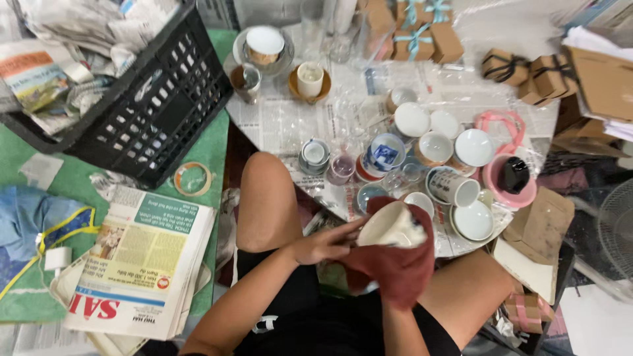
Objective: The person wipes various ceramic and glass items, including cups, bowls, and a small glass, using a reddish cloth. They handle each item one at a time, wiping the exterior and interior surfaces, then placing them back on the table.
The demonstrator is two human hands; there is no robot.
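White cup [390,226] in dark-red cloth [395,267] — over low, newspaper-covered table [283,122] crowded with crockery.

Even, fairly bright indoor light from above; shadows are soft and short, deepest beneath the low table [283,125] and between the person's knees. The clear plastic sheet [508,39] over the far side of the table throws white glare, and the glazed white bowls [473,146] show small highlights. Wide-angle distortion bends the black plastic crate [158,99] and the stack of newspapers [142,264] toward the edges. Fine detail is soft throughout; the small wrapped brown boxes [504,66] are slightly smeared.
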